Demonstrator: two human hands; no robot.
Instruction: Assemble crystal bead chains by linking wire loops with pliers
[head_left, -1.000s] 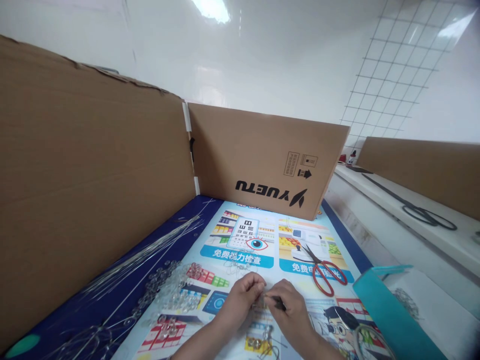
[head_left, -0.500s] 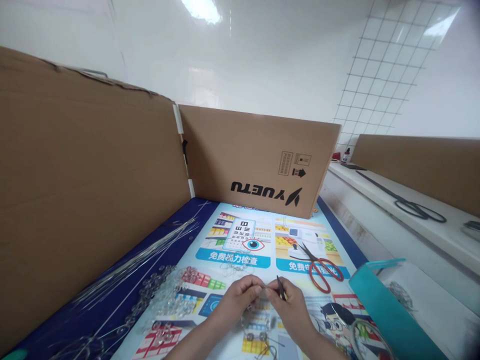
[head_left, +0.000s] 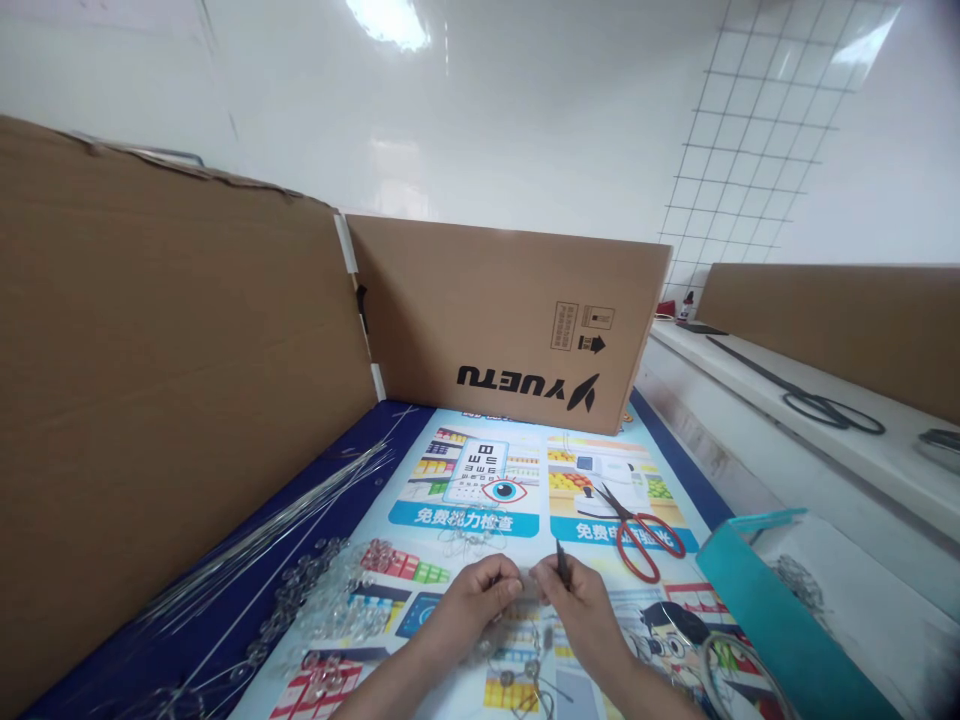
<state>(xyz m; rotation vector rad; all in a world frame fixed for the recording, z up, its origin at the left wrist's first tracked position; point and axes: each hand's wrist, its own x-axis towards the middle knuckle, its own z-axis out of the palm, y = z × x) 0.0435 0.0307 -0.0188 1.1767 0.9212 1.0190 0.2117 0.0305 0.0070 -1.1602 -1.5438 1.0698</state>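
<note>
Tweezers [head_left: 561,562] have tipped upright in the right hand [head_left: 581,610]; left hand [head_left: 480,598] fingers still pinch the bead strand [head_left: 525,640].

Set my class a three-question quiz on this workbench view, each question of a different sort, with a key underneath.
1. True or false: the red-handled scissors lie on the printed mat, apart from both hands.
2. Multiple choice: the pile of clear beads lies on which side of the left hand? A) its left B) its right C) beneath it
3. Fill in: the right hand holds a thin dark ____ that points upward.

Key
1. True
2. A
3. tool; exactly which kind is too small to tell.
</note>
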